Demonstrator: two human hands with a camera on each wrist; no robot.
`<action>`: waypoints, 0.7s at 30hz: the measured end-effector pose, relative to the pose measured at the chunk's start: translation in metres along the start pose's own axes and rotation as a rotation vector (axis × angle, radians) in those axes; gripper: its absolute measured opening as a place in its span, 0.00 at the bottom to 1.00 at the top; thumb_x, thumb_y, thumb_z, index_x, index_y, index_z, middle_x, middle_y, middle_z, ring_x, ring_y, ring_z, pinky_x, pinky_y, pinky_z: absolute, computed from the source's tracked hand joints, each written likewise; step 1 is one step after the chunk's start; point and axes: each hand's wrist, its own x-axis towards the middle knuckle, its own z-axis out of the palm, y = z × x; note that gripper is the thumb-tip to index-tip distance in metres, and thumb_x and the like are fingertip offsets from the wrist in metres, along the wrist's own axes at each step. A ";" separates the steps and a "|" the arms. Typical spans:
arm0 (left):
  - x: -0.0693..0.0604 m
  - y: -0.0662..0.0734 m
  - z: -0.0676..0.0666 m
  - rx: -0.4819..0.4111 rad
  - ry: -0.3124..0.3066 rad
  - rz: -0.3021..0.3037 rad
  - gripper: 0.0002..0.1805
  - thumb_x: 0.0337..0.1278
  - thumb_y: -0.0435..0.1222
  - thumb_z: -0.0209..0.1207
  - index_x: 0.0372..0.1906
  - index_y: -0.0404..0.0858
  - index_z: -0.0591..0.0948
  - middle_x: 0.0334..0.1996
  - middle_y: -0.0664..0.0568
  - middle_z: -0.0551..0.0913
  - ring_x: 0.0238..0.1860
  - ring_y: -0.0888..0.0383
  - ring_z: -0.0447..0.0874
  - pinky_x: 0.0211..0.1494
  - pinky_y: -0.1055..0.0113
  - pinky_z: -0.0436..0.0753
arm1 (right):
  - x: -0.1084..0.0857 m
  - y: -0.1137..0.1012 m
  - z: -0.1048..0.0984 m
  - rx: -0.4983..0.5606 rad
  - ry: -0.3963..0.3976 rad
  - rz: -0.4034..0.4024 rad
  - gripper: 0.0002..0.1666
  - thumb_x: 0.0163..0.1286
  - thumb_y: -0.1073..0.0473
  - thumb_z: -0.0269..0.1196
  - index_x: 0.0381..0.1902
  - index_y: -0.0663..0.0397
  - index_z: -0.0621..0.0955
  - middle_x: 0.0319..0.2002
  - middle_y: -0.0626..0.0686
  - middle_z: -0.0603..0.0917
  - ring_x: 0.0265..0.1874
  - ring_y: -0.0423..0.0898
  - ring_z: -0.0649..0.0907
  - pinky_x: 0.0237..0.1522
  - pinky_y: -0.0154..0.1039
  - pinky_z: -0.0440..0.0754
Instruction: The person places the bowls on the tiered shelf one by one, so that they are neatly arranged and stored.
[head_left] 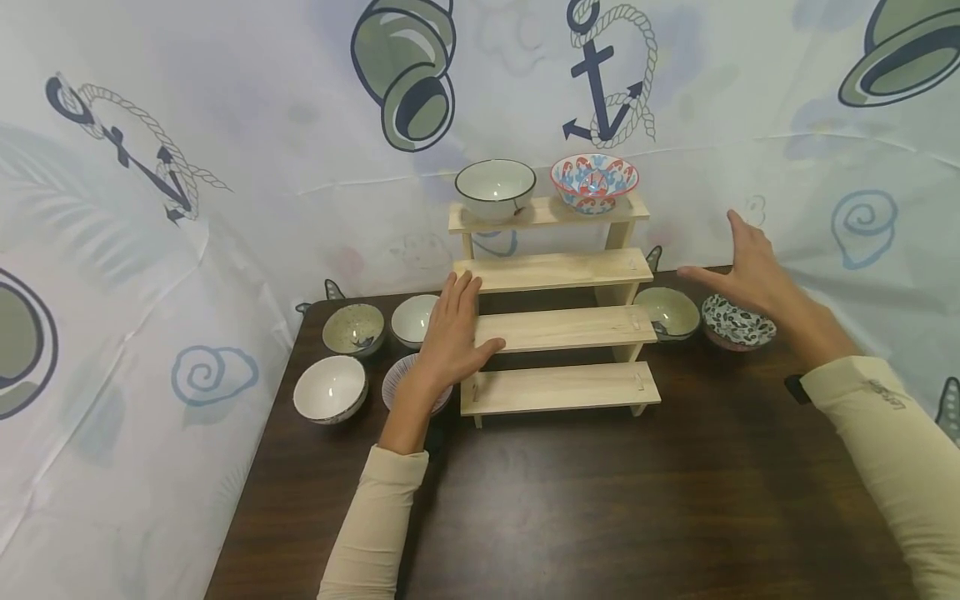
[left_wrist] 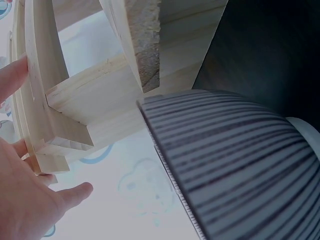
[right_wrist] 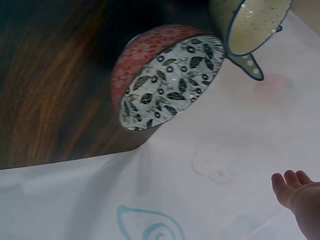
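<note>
Both hands are bare of any load, so the step in hand looks like a pause between grasps, either a reach or a release; this moment alone doesn't settle which. The left grip [head_left: 450,340] is open at the left end of the rack [head_left: 562,329], fingers extended and thumb spread; whether the fingertips touch the wood, I cannot tell. The right grip [head_left: 752,271] is also open and holds nothing, raised in the air near the leaf bowl [head_left: 737,323] and the green bowl [head_left: 666,313], apart from both in the right wrist view.

On the rack's top tier stand the rimmed bowl [head_left: 495,192] and the red-blue bowl [head_left: 594,185]. The rest sit on the worktop [head_left: 570,500]: the green bowl just beside the rack's right end, the leaf bowl next to it; to the left, the striped bowl [left_wrist: 240,160], back white bowl [head_left: 411,320], speckled bowl [head_left: 352,327] and front white bowl [head_left: 330,389].

The next move, I judge, calls for one grip to choose a bowl and close on its rim. From the right, that means lowering onto the leaf or green bowl; from the left, backing off the rack so the forearm doesn't knock the striped bowl beneath it.
</note>
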 end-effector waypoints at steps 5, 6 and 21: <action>0.001 0.000 0.000 0.001 0.003 0.002 0.57 0.61 0.52 0.69 0.83 0.39 0.47 0.85 0.43 0.43 0.86 0.46 0.28 0.84 0.40 0.47 | -0.004 0.010 0.002 -0.031 -0.004 0.011 0.73 0.67 0.28 0.63 0.83 0.59 0.33 0.79 0.80 0.41 0.77 0.79 0.48 0.70 0.79 0.53; 0.001 0.000 0.001 0.003 0.004 0.003 0.58 0.61 0.52 0.69 0.83 0.39 0.47 0.85 0.43 0.43 0.86 0.46 0.28 0.84 0.40 0.47 | -0.005 0.012 0.002 -0.036 -0.003 0.010 0.72 0.67 0.29 0.63 0.83 0.60 0.34 0.78 0.80 0.42 0.77 0.80 0.49 0.70 0.79 0.53; 0.001 0.000 0.001 -0.013 0.000 -0.010 0.57 0.61 0.50 0.70 0.83 0.39 0.47 0.85 0.44 0.42 0.86 0.47 0.28 0.85 0.41 0.45 | -0.014 0.050 0.009 -0.083 -0.026 0.037 0.72 0.68 0.29 0.62 0.82 0.66 0.34 0.75 0.85 0.43 0.73 0.83 0.50 0.69 0.80 0.54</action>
